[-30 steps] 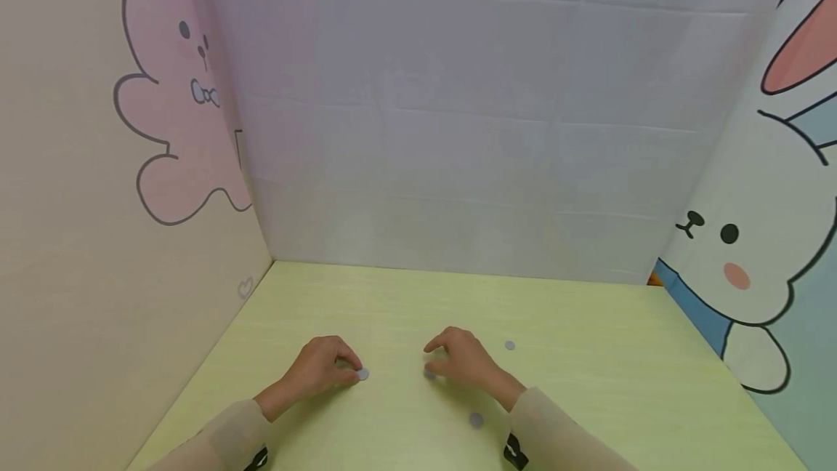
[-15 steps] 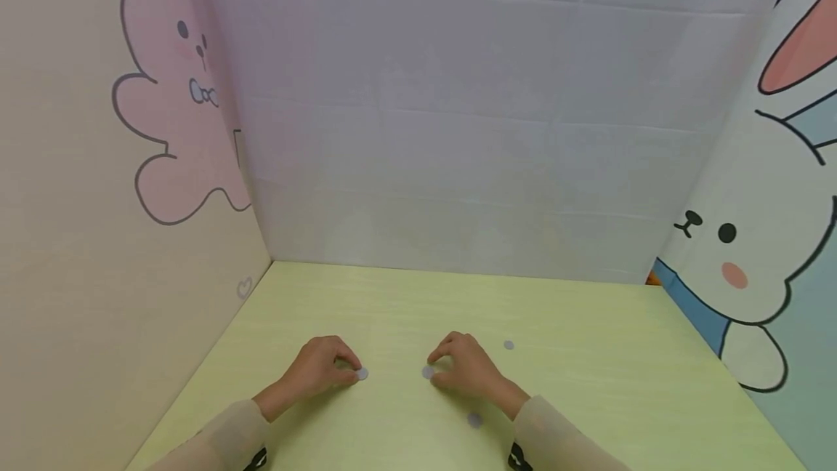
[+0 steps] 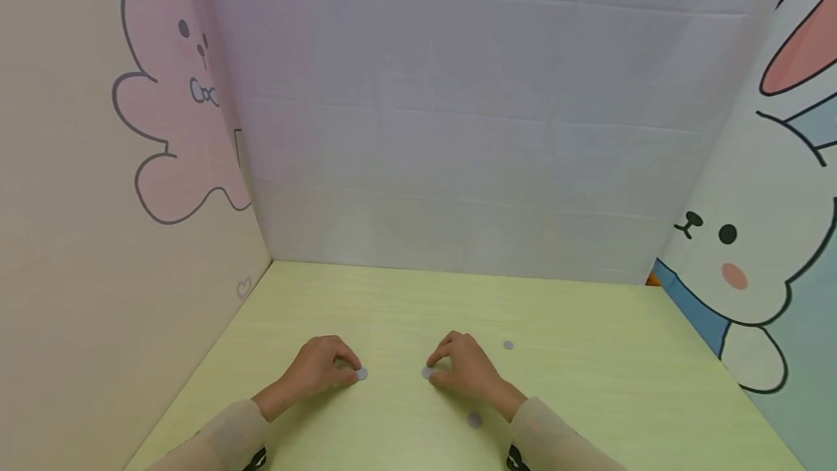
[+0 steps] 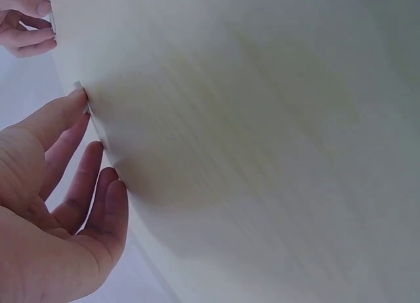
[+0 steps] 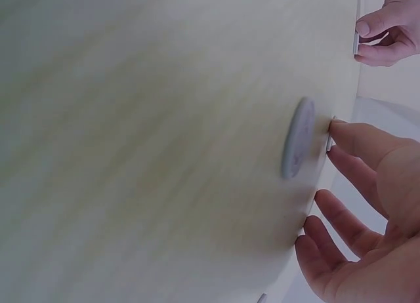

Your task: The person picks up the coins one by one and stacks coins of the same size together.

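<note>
In the head view my left hand (image 3: pixel 319 368) pinches a small round grey disc (image 3: pixel 362 374) between thumb and index finger, flat at the table. My right hand (image 3: pixel 467 369) pinches a second grey disc (image 3: pixel 427 373) the same way, across a short gap to the right. The left wrist view shows the left hand's disc (image 4: pixel 79 86) almost edge-on, with the other fingertips touching the tabletop. A loose disc (image 5: pixel 299 139), fairly thick with faint marks on its face, lies close to the right thumb in the right wrist view.
On the pale yellow table (image 3: pixel 392 311) one loose disc (image 3: pixel 508 345) lies beyond the right hand and another loose disc (image 3: pixel 474 421) nearer the body, by the right forearm. A white back wall (image 3: pixel 445 129) and side walls with cartoon animals enclose the table.
My right hand has shifted slightly right and its finger and thumb have closed on the disc's edges. The left hand and its disc have stayed put.
</note>
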`<state>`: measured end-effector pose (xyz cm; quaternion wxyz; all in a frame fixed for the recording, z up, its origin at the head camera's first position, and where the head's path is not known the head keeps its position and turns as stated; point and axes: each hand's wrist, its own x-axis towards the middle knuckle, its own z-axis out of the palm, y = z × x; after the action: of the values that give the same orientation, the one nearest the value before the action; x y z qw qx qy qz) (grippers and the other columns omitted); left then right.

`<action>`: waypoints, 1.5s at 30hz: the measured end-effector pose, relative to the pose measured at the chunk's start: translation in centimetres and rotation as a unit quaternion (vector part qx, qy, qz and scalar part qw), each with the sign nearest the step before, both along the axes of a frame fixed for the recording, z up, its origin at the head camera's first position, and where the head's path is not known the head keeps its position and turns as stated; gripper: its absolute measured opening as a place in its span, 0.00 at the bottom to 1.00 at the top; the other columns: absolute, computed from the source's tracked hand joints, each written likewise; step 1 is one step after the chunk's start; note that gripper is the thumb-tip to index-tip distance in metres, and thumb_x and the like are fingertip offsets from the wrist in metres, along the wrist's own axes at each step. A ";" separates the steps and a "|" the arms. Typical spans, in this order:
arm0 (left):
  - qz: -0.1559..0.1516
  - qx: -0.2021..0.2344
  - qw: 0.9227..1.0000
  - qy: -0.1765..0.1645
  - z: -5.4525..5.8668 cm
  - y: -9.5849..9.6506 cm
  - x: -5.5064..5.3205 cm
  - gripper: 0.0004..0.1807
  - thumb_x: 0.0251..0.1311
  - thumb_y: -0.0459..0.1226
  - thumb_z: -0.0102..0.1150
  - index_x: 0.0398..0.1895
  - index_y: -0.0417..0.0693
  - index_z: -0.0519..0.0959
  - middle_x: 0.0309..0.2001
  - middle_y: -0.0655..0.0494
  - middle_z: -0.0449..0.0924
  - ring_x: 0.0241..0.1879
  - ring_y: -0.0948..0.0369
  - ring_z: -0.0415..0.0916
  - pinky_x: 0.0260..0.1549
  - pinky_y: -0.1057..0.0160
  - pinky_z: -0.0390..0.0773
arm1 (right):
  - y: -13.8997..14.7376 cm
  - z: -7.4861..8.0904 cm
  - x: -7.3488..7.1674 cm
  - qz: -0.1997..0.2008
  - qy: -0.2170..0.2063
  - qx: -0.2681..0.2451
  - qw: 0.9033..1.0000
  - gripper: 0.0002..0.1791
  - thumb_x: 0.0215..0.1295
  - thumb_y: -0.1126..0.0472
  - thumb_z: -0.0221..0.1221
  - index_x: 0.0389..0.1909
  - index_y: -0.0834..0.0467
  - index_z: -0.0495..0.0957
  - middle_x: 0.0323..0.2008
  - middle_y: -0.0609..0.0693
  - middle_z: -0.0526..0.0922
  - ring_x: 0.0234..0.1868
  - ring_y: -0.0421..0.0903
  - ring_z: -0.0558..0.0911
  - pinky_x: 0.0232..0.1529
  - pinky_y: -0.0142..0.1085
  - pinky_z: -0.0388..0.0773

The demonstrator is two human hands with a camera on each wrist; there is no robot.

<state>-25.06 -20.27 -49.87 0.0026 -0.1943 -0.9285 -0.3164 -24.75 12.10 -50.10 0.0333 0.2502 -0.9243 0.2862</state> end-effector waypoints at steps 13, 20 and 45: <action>0.001 -0.001 1.000 0.002 0.0 0.2 0.0 0.07 0.51 0.40 0.84 0.31 0.60 0.92 0.34 0.70 0.85 0.37 0.63 0.77 0.39 0.62 0.74 | 0.2 0.2 0.4 -0.002 -0.003 0.007 1.000 0.05 0.59 0.58 0.77 0.36 0.52 0.93 0.45 0.46 0.83 0.47 0.50 0.79 0.51 0.49 0.78; 0.005 -0.002 1.000 0.001 0.0 0.2 0.0 0.07 0.51 0.40 0.84 0.31 0.60 0.92 0.34 0.70 0.85 0.38 0.63 0.78 0.40 0.61 0.74 | 0.6 0.1 0.6 -0.008 -0.004 0.017 1.000 0.05 0.60 0.57 0.77 0.36 0.50 0.93 0.44 0.44 0.84 0.48 0.49 0.79 0.53 0.50 0.79; 0.004 -0.002 1.000 0.001 -0.1 0.1 -0.1 0.08 0.52 0.40 0.84 0.31 0.61 0.91 0.35 0.70 0.85 0.37 0.62 0.76 0.39 0.61 0.72 | 3.0 0.2 0.8 -0.008 0.005 0.023 1.000 0.04 0.58 0.59 0.78 0.33 0.52 0.93 0.40 0.43 0.85 0.46 0.47 0.81 0.52 0.48 0.81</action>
<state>-25.16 -20.14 -50.01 0.0048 -0.1915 -0.9297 -0.3145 -23.97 15.07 -49.91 0.0339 0.2450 -0.9325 0.2631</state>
